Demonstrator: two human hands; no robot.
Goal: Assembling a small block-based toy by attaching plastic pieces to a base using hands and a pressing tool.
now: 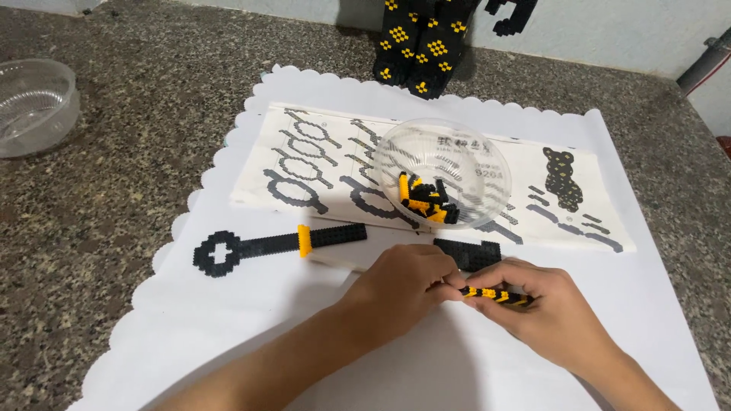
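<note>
My left hand and my right hand meet over the white paper mat, both pinching a short black-and-yellow brick strip between their fingertips. Just behind the hands lies a flat black brick piece. To the left rests a long black brick rod with a loop end and a yellow band. A clear plastic bowl holding several small black and yellow bricks stands beyond the hands.
A printed instruction sheet lies under the bowl. A black-and-yellow brick figure stands at the back by the wall. An empty clear bowl sits on the granite counter at far left.
</note>
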